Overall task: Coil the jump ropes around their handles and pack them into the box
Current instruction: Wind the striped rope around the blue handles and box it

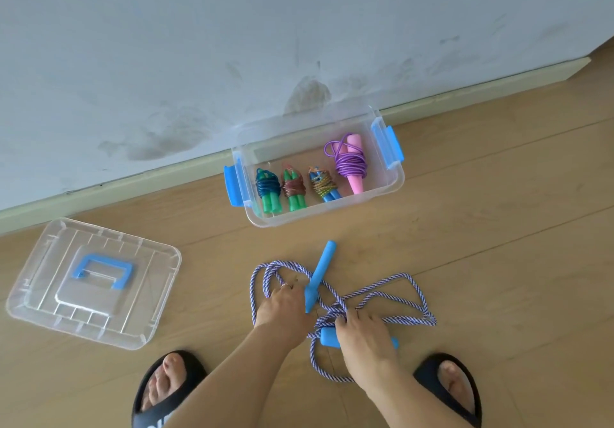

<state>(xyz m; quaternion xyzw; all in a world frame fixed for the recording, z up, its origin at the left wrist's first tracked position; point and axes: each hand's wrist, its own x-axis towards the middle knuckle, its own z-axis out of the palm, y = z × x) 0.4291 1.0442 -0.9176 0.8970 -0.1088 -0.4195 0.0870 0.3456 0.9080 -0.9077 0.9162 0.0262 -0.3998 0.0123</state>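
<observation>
Stood against the wall point(232, 45), on the floor point(498, 228): an open box point(382, 195), four coiled jump ropes point(312, 178) side by side inside. Lay to the left and nearer: the lid point(43, 294), apart from the box. Sprawled in front of the box: a loose rope point(412, 298), one handle point(320, 273) toward the box, the other handle point(329, 337) nearer, between two feet point(166, 387).

A clear glossy plastic box point(395, 180) and lid point(43, 294) sit on smooth matt wood-look flooring point(498, 228), beside a twisted, woven-looking rope point(412, 281).
</observation>
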